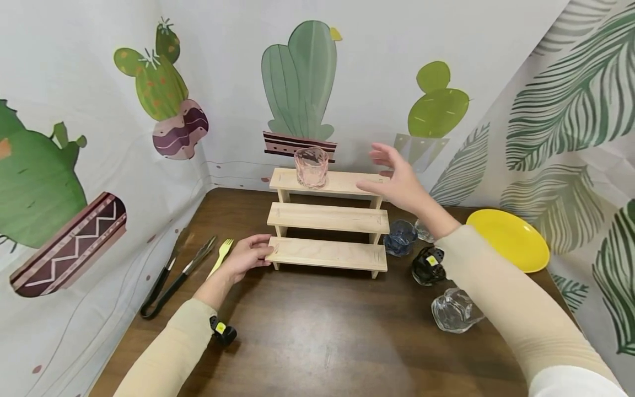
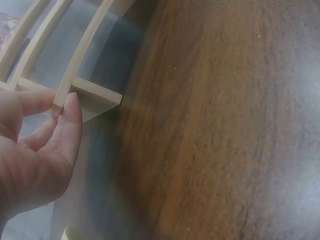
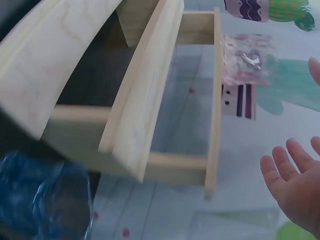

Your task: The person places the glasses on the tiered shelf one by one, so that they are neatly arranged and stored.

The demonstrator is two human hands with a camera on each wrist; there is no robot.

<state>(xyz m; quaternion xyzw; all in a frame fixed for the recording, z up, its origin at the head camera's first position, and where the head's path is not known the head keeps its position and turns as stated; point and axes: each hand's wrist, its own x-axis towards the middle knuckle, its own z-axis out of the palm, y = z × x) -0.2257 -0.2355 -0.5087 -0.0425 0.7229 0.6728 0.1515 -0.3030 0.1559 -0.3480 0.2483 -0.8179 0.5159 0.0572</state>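
Note:
A three-step wooden display stand (image 1: pixel 327 251) rises at the back of the table. My left hand (image 1: pixel 246 257) pinches the left end of its lowest board; the left wrist view shows the thumb and fingers (image 2: pixel 71 125) on either side of that board. A clear pinkish glass (image 1: pixel 311 168) stands upright on the top board, left of centre. My right hand (image 1: pixel 397 179) is at the right end of the top board, its fingers spread and holding nothing. In the right wrist view, a gap separates its fingers (image 3: pixel 282 167) from the pink glass (image 3: pixel 248 59).
Right of the stand are a blue glass (image 1: pixel 401 238), a black glass (image 1: pixel 426 267) and a clear glass (image 1: pixel 455 310), with another partly behind my forearm. A yellow plate (image 1: pixel 511 237) lies farther right. Tongs (image 1: pixel 181 278), a knife (image 1: pixel 159 284) and a yellow-green fork (image 1: pixel 221 255) lie left.

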